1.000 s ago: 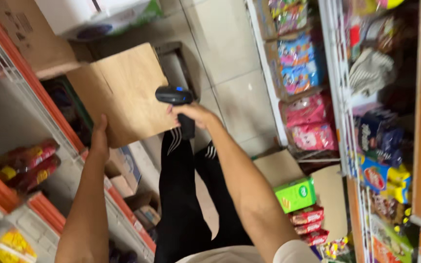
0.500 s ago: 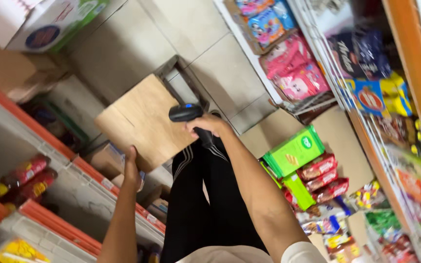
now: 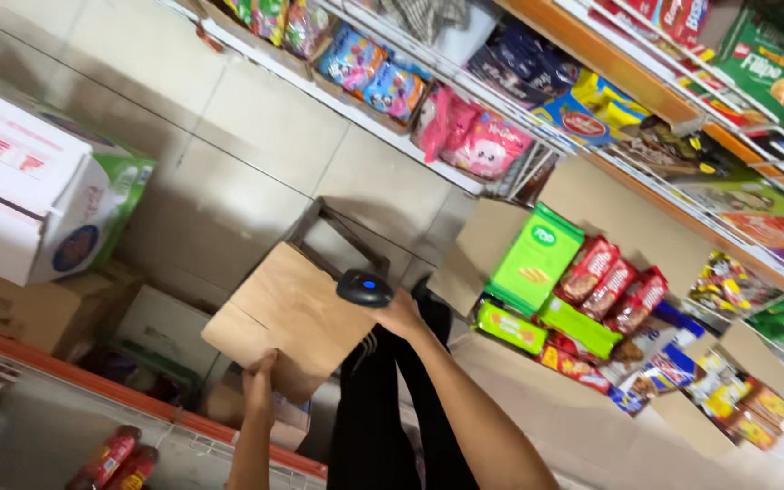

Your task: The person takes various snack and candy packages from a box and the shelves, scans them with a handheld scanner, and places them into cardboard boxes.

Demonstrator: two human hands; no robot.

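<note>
My left hand (image 3: 260, 381) grips the lower edge of a plain brown cardboard box (image 3: 292, 313), held out in front of me over the tiled floor. A black handheld scanner (image 3: 364, 288) with a small blue light is in my right hand (image 3: 401, 316), its head resting against the box's right edge. My black trousers (image 3: 383, 408) show below the box.
A white and green carton (image 3: 38, 181) sits on brown boxes at the left. An orange-edged wire shelf (image 3: 138, 417) with red packets runs along the bottom left. Shelves of snack packets (image 3: 465, 136) fill the top right; an open carton (image 3: 583, 299) of green and red packs lies on the floor.
The view has swung, so the shelves on the right now tilt across the top. Both hands keep the box and scanner together; the scanner head sits lower against the box.
</note>
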